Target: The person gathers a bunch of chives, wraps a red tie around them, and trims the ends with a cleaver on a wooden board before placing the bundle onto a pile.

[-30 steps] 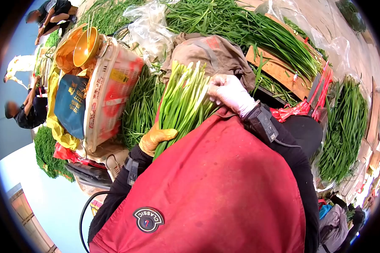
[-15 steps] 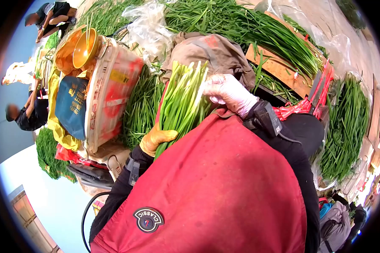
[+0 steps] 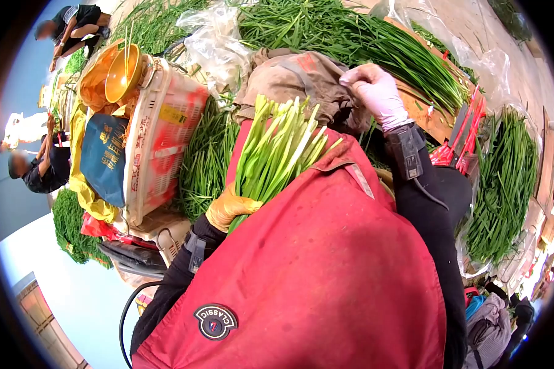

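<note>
My left hand [image 3: 229,209], in a yellow-orange glove, is wrapped round the lower part of a bunch of garlic chives [image 3: 272,150]. The pale stem ends fan out away from me over the red apron [image 3: 314,264]. Up and to the right of the bunch, apart from it, is my right hand [image 3: 377,93] in a thin whitish glove. Its thumb and fingers are pinched together; whatever lies between them is too small to make out. Behind the bunch, a brown cloth [image 3: 289,77] covers something.
A white crate [image 3: 160,141] with a yellow bowl [image 3: 123,77] stands at left. Heaped chives [image 3: 332,31] lie beyond, more [image 3: 501,184] at right. A blade [image 3: 458,126] and red ties [image 3: 474,120] are near my right knee. Two people [image 3: 40,166] sit far left.
My right hand has moved from the stem ends up and to the right, away from the bunch. The stems have spread and lean more to the right; my left hand still grips them.
</note>
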The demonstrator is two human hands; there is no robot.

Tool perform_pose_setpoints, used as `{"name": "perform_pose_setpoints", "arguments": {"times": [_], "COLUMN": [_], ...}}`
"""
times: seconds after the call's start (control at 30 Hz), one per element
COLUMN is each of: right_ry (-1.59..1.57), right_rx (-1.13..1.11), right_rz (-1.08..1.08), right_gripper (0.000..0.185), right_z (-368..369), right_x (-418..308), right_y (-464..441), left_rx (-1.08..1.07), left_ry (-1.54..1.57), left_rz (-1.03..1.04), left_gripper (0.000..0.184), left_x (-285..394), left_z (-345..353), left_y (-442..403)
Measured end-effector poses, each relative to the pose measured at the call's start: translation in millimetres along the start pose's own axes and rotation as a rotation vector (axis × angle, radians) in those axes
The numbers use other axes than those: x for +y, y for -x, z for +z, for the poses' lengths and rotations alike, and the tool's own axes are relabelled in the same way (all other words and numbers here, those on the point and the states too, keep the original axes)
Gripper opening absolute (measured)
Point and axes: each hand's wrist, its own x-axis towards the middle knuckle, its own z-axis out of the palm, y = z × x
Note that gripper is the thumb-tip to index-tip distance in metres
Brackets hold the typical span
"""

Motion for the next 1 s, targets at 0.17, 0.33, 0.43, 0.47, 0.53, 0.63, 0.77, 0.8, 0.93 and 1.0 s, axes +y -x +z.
{"name": "perform_pose_setpoints", "arguments": {"times": [0.17, 0.33, 0.43, 0.47, 0.53, 0.63, 0.77, 0.8, 0.93, 1.0], "right_ry": [-0.175, -0.435, -0.383, -0.371, -0.241, 0.349, 0.206, 0.097, 0.401, 0.485], "right_rx": [-0.548, -0.351, -0.021, 0.112, 0.239, -0.129, -0.326, -0.405, -0.416, -0.399], "right_rz": [0.052, 0.143, -0.067, -0.111, -0.115, -0.264, -0.436, -0.554, -0.634, -0.72], "right_gripper": [0.041, 0.016, 0.013, 0.013, 0.013, 0.03, 0.033, 0.029, 0.026, 0.029], "right_z": [27.3, 40.9, 17.2, 8.4, -13.1, -17.6, 18.1, 26.0, 48.3, 49.9], "right_x": [-31.4, -16.0, 0.3, 1.4, 7.1, 10.2, -23.6, -27.1, -34.0, -35.6], "right_y": [14.8, 13.8, -0.9, -5.3, -16.1, -13.1, 14.6, 17.3, 33.1, 32.1], "left_rx": [-0.023, 0.02, -0.002, -0.001, 0.004, 0.001, -0.075, -0.09, -0.102, -0.12], "left_ry": [0.011, 0.058, 0.094, 0.08, 0.049, -0.043, 0.05, 0.041, 0.017, -0.005], "left_rz": [-0.015, 0.008, 0.012, 0.006, -0.001, -0.074, -0.014, -0.023, -0.006, 0.009], "left_gripper": [0.068, 0.068, 0.067, 0.065, 0.063, 0.057, 0.053, 0.052, 0.051, 0.051], "left_x": [2.7, -1.5, -1.9, -1.7, 0.6, 1.7, -0.8, -1.7, -4.5, -1.5], "left_z": [2.8, 1.8, -0.6, -0.9, -1.4, -12.1, -9.9, -14.4, -21.8, -16.6], "left_y": [-2.4, 0.8, 1.9, 2.0, 1.6, -0.2, -1.6, -0.9, -3.0, -3.6]}}
